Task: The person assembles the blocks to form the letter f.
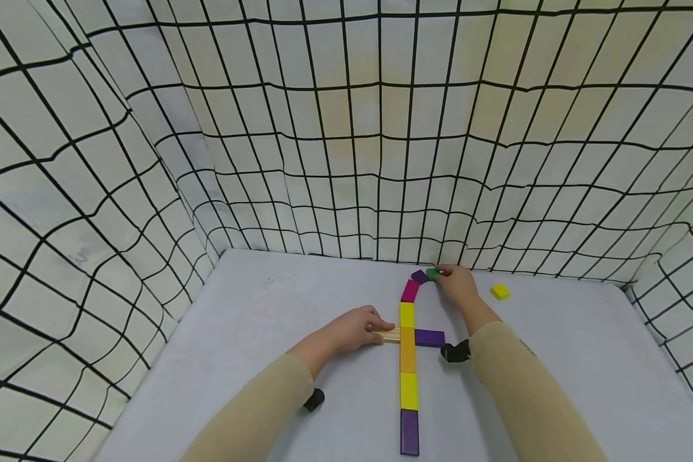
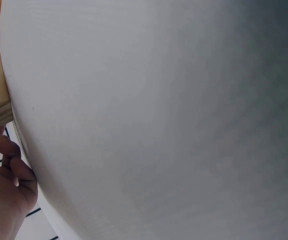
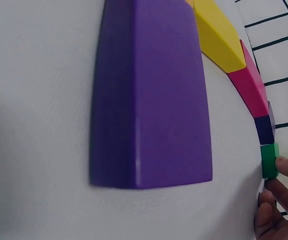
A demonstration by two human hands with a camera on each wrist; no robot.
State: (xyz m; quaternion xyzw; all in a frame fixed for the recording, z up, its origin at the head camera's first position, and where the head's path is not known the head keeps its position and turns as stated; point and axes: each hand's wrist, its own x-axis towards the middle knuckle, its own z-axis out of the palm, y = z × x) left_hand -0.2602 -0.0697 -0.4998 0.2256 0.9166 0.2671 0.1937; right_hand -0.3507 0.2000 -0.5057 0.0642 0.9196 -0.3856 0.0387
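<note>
With thumb and fingers, my left hand (image 1: 352,328) pinches a plain wooden block (image 1: 391,335), whose inner end meets the left side of an orange block (image 1: 407,350). My right hand (image 1: 461,285) pinches a small green block (image 3: 270,161) at the far end of a row, beside a dark purple block (image 1: 419,276). A magenta block (image 1: 410,290) and a yellow block (image 1: 407,314) link these to the orange one. Below it lie another yellow block (image 1: 409,390) and a purple block (image 1: 409,432). A second purple block (image 1: 430,337) extends rightward from the orange one.
A loose yellow block (image 1: 500,291) lies right of my right hand. Black netting (image 1: 352,212) rises at the back and sides of the white table (image 1: 254,301). Black wrist cameras hang under both forearms, the right one (image 1: 455,352) close to the purple side block.
</note>
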